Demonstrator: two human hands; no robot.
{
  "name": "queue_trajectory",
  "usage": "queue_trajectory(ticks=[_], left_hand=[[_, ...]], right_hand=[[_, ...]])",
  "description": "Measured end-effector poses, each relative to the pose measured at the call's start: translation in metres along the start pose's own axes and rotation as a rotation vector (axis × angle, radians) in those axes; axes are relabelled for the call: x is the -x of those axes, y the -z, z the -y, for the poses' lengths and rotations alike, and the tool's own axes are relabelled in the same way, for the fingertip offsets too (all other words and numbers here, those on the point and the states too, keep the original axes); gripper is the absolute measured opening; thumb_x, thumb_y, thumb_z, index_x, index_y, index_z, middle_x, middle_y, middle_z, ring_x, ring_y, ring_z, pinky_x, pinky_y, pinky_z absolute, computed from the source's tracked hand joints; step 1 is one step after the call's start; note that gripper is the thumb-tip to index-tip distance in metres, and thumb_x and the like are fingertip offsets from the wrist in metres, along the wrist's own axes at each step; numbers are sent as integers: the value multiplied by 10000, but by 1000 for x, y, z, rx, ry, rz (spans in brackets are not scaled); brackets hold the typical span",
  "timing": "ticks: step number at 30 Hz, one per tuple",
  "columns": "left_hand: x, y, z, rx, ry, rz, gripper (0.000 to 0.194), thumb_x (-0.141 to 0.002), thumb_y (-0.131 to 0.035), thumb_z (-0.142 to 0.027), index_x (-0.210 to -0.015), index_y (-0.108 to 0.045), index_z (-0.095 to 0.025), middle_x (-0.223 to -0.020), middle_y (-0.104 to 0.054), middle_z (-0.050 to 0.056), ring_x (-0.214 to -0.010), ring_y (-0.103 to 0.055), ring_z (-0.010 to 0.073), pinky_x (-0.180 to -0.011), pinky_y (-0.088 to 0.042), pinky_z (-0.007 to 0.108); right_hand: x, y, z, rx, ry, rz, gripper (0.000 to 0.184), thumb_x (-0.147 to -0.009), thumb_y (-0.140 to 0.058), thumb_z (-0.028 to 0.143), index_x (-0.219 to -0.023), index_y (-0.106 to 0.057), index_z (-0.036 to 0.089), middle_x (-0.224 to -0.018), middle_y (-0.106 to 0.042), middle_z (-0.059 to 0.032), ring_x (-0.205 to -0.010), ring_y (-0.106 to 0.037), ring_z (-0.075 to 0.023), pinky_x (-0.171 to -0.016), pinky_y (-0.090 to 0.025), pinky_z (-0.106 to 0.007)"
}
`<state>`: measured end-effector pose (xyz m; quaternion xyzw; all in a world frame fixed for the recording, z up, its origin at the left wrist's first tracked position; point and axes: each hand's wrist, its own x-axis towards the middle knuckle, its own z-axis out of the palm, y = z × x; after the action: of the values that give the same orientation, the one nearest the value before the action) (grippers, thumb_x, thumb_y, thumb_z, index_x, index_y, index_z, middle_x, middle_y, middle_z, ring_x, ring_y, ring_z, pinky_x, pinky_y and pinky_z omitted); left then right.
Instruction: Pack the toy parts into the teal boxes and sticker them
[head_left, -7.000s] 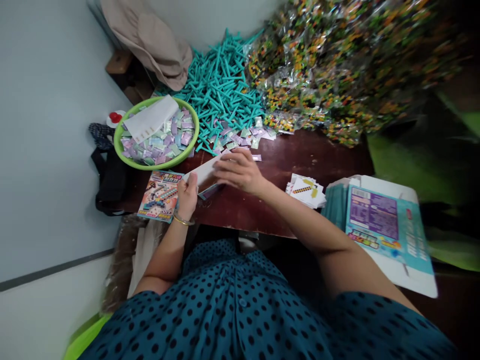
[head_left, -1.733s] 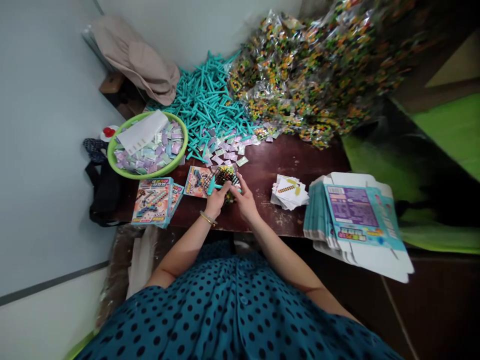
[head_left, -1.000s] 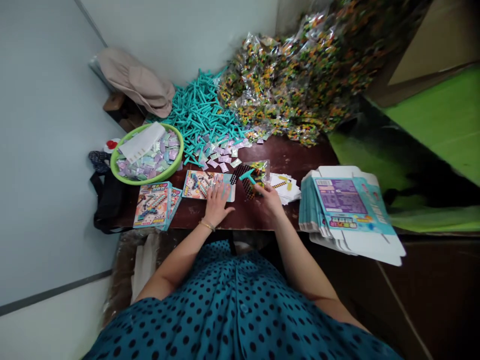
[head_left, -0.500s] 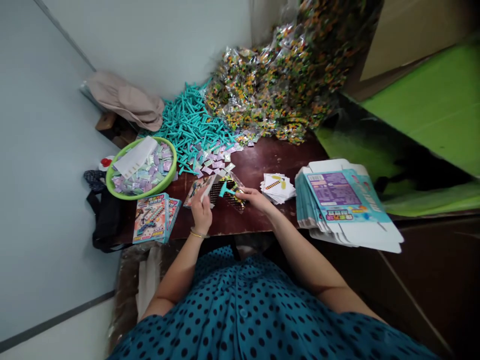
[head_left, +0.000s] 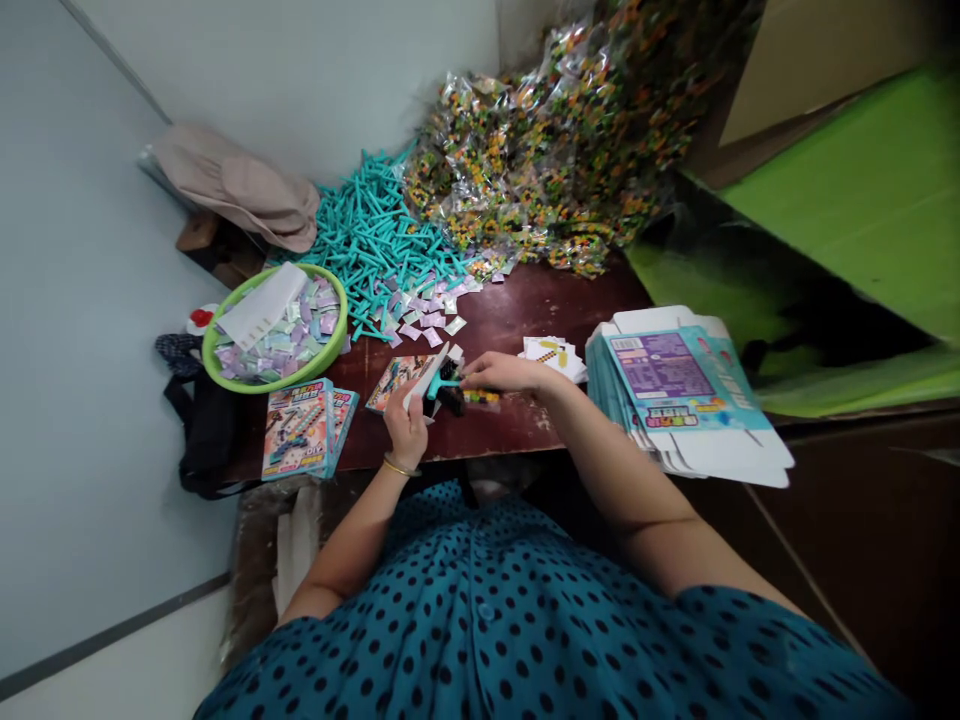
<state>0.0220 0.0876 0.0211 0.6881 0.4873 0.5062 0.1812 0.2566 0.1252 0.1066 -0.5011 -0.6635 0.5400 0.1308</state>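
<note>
Now, centre frame: left hand [head_left: 406,425] grips the open end of a printed box [head_left: 409,378], fingers curled round its flap. The box's long axis runs lower right to upper left, mouth toward the right hand [head_left: 504,373], which pinches a clear packet w/ a teal tool [head_left: 448,384] and dark bits at that mouth, packet lying roughly left-right. Finished boxes [head_left: 306,428] sit left; flat cartons [head_left: 679,385] right; green basin [head_left: 274,328] upper left.

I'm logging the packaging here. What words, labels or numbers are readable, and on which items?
None can be read.
Stack of flat teal cartons: purple label and barcode, too blurred.
Finished teal boxes: bold title, too small.
White printed cards: picture only.
</note>
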Motion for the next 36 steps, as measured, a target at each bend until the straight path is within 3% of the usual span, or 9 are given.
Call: queue_trajectory(ticks=[2, 6, 11, 13, 19, 24, 28, 33, 36], left_hand=[[-1, -2, 0, -9, 0, 37, 448, -1057, -411, -460, -1189, -725, -169, -1165, -752, 131, -1130, -694, 261, -1046, -512, 442], [-2, -4, -1, -26, -25, 44, 446, -1064, -398, -450, -1260, -695, -180, -1289, -714, 139, -1264, -636, 260, -1129, -458, 467], [-2, 6, -1, 83, 76, 2, 416, -1053, -443, -463, -1172, -722, -179, -1162, -756, 124, -1131, -698, 252, -1039, -520, 422], [-3, 9, -3, 115, 82, 65, 408, -1042, -470, -477, -1168, -726, -186, -1164, -757, 120, -1132, -698, 253, -1037, -520, 417], [-15, 11, -17, 157, 190, 15, 482, -1027, -458, -554, -1183, -724, -182, -1189, -747, 130, -1170, -676, 276, -1083, -481, 435], [-29, 10, -30, 275, 319, 36, 535, -968, -518, -647, -1109, -748, -185, -1020, -764, 101, -968, -703, 255, -900, -547, 363], [-41, 15, -25, 291, 458, -39, 540, -906, -595, -681, -890, -750, -164, -671, -662, 25, -636, -614, 180, -634, -506, 297], [-61, 24, -20, 480, 558, -71, 477, -829, -727, -608, -821, -727, -131, -706, -699, 29, -679, -644, 176, -646, -512, 275], [-71, 26, -18, 557, 574, -107, 475, -815, -736, -593, -860, -733, -120, -829, -747, 65, -779, -692, 204, -708, -540, 285]], right_hand=[[-4, -5, -2, -6, -71, -152, 173, -804, -704, 342, -812, -710, 169, -751, -680, -12, -661, -561, -141, -663, -442, -255], [-3, -31, 0, -14, 101, -399, 417, -848, -675, 262, -1258, -672, 183, -1113, -750, -76, -921, -681, -189, -863, -520, -292], [-23, -21, -2, -94, 56, -17, 275, -874, -658, 381, -1030, -787, 195, -1029, -778, -34, -936, -701, -206, -891, -554, -295], [-28, -5, -3, -106, -16, -5, 243, -845, -702, 383, -957, -793, 188, -1022, -779, -38, -959, -695, -213, -908, -559, -295], [7, 0, 7, -367, 243, -249, 467, -922, -650, 502, -1317, -638, 252, -1273, -677, -80, -1065, -690, -239, -914, -602, -381], [0, -55, 22, 167, 236, -504, 286, -889, -704, 254, -1163, -696, 172, -1366, -572, -164, -1226, -614, -311, -1088, -504, -501], [-5, -71, 26, 354, 325, -769, 430, -961, -650, 347, -1379, -616, 251, -1519, -504, -147, -1344, -514, -350, -1131, -428, -565], [-3, -67, 18, 412, 591, -445, 322, -1017, -546, 399, -1259, -708, 260, -1257, -713, -109, -1235, -596, -298, -1158, -362, -531], [-15, -62, 6, 163, 540, -653, 435, -1007, -520, 486, -1370, -632, 276, -1392, -632, -110, -1350, -520, -302, -1172, -357, -501]])
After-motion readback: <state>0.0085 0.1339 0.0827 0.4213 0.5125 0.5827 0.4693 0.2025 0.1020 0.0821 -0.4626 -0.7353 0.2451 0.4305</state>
